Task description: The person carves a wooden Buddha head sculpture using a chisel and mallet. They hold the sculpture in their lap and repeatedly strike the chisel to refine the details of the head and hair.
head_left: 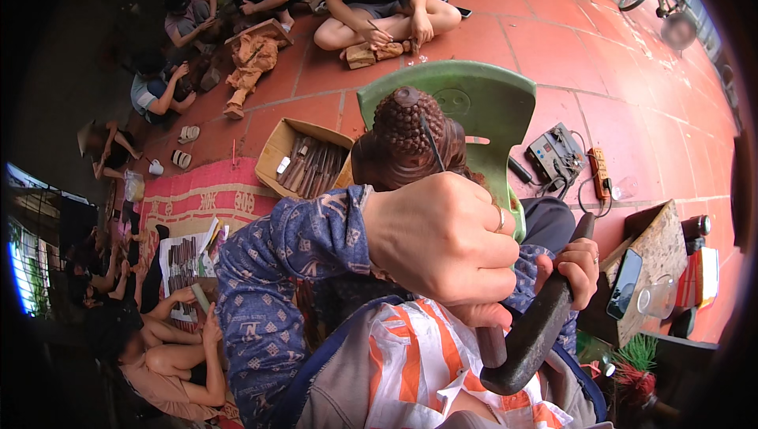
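My left hand is wrapped round a carving chisel, its back turned up. The thin blade slants against the curled hair of a dark brown carved wooden head; whether its tip bites in is too small to tell. Below the fist the round butt of the handle sticks out. My right hand grips a dark, club-shaped mallet, whose thick end hangs beside the chisel butt. Behind the carving stands a green plastic chair. An orange-and-white striped cloth covers my lap.
A cardboard box of chisels stands left of the carving. To the right are a grey electrical device, a power strip with cables, and a board bearing a phone. Several people sit carving ahead and left.
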Action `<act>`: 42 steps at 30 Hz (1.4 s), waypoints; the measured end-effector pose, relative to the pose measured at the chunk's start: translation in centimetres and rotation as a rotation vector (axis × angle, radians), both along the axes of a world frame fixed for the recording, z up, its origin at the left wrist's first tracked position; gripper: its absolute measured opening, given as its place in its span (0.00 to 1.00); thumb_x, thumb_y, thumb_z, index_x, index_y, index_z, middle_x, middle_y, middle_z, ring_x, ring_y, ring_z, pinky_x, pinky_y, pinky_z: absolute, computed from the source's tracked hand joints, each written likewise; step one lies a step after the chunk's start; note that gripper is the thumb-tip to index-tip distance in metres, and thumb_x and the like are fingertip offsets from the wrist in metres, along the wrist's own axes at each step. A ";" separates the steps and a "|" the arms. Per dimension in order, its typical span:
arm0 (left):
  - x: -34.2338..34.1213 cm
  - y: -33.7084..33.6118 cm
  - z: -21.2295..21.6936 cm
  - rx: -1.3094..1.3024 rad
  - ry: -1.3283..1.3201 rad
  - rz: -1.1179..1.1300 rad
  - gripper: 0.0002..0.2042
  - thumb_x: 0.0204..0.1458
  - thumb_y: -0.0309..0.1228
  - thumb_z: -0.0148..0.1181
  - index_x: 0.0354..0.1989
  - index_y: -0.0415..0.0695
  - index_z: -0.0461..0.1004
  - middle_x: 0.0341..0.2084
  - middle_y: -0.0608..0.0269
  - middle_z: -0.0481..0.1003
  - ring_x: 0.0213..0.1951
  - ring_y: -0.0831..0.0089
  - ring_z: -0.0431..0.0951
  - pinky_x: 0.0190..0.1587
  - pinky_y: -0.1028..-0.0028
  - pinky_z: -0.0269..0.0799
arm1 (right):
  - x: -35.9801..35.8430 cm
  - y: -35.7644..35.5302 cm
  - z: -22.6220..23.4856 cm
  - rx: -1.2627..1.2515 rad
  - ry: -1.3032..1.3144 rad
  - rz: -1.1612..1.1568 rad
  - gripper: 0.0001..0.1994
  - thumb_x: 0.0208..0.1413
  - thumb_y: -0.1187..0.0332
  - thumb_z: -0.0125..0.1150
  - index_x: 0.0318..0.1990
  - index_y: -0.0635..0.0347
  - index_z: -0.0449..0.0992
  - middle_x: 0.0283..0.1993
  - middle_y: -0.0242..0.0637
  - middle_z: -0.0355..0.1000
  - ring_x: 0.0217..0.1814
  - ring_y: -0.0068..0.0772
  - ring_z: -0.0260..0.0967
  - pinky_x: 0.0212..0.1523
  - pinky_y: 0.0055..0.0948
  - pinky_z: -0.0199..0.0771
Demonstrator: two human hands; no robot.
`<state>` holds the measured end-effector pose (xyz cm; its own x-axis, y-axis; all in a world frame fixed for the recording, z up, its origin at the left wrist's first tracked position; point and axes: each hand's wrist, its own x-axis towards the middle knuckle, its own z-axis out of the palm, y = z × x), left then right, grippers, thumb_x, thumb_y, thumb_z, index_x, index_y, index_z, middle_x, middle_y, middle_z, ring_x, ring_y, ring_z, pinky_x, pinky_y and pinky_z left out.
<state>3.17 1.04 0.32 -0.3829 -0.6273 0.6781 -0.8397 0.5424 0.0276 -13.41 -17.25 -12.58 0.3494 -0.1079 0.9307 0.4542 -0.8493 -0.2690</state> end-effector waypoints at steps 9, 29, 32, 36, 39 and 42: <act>-0.3 -0.3 1.0 -0.051 0.082 -0.018 0.24 0.60 0.45 0.53 0.13 0.49 0.58 0.13 0.71 0.54 0.13 0.78 0.58 0.13 0.76 0.50 | -0.6 -0.4 1.9 0.028 -0.074 0.013 0.17 0.46 0.70 0.74 0.29 0.59 0.65 0.19 0.33 0.64 0.18 0.31 0.61 0.23 0.30 0.62; -2.2 0.7 2.4 -0.094 0.019 0.201 0.18 0.44 0.44 0.63 0.15 0.48 0.64 0.15 0.69 0.60 0.17 0.74 0.67 0.18 0.74 0.61 | -0.1 -0.5 2.9 0.133 -0.062 0.002 0.15 0.46 0.74 0.72 0.28 0.59 0.65 0.19 0.33 0.63 0.19 0.29 0.59 0.23 0.29 0.61; -3.9 0.9 1.8 -0.109 -0.023 0.249 0.15 0.37 0.45 0.61 0.19 0.47 0.67 0.17 0.70 0.61 0.20 0.77 0.67 0.20 0.77 0.60 | -1.1 -0.9 2.7 0.195 -0.065 0.090 0.14 0.46 0.76 0.71 0.28 0.59 0.65 0.19 0.33 0.64 0.19 0.28 0.59 0.23 0.29 0.61; -3.5 -0.5 0.9 -0.056 -0.005 0.229 0.18 0.38 0.51 0.60 0.25 0.48 0.70 0.17 0.73 0.58 0.16 0.81 0.60 0.15 0.79 0.49 | -0.2 -1.0 1.1 0.227 -0.071 0.171 0.14 0.44 0.78 0.70 0.29 0.60 0.66 0.19 0.33 0.64 0.19 0.28 0.59 0.23 0.29 0.61; -3.1 -1.1 0.7 -0.017 -0.028 0.164 0.17 0.38 0.48 0.61 0.25 0.48 0.70 0.19 0.73 0.60 0.20 0.80 0.63 0.17 0.79 0.53 | 0.3 -1.0 -0.5 0.244 -0.073 0.186 0.14 0.43 0.78 0.70 0.29 0.60 0.66 0.19 0.33 0.64 0.19 0.28 0.59 0.23 0.28 0.61; -2.3 -1.5 0.3 0.060 -0.066 0.126 0.17 0.37 0.47 0.62 0.25 0.47 0.69 0.19 0.72 0.61 0.20 0.79 0.64 0.19 0.79 0.57 | 1.0 -0.6 -2.0 0.293 -0.070 0.195 0.14 0.43 0.78 0.70 0.29 0.60 0.66 0.19 0.33 0.65 0.18 0.28 0.60 0.23 0.28 0.61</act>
